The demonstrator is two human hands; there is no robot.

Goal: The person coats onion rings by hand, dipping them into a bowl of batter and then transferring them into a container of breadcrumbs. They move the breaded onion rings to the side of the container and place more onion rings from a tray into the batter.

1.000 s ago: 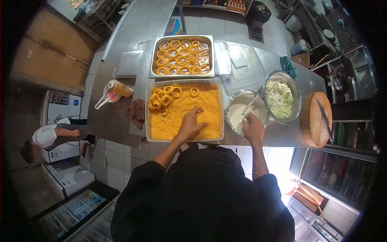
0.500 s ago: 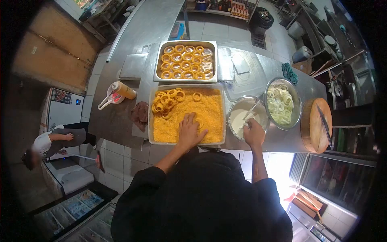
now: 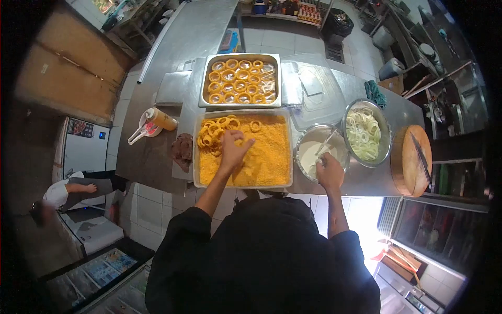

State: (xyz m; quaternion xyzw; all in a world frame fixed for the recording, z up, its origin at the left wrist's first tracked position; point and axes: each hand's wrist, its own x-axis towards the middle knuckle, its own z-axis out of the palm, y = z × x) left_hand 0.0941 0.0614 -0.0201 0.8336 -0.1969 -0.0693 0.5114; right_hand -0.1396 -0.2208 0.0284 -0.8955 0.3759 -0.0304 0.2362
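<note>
Over a tub of orange crumbs (image 3: 272, 172), my left hand (image 3: 234, 152) is bent beside a heap of crumbed rings (image 3: 210, 133), thumb and fingers around what looks like one ring. Another crumbed ring (image 3: 255, 126) lies alone on the crumbs. My right hand (image 3: 329, 171) is closed at the near rim of a bowl of pale batter (image 3: 308, 149), pinching a light utensil (image 3: 327, 141) that leans in the bowl. Its lower end is hidden in the batter. Behind the tub, a metal tray (image 3: 278, 78) holds rows of coated rings on plastic.
At the right stand a metal bowl of sliced pale rings (image 3: 362, 137) and a round wooden board (image 3: 410, 167) with a knife (image 3: 420, 157). A squeeze bottle (image 3: 164, 120) and brown cloth (image 3: 181, 152) lie left. Another person (image 3: 65, 193) is at far left, beyond the table.
My left hand has lifted off the crumbs and moved left and away from me to the heap; the ring by its fingers has left its spot. My right hand has hardly moved.
</note>
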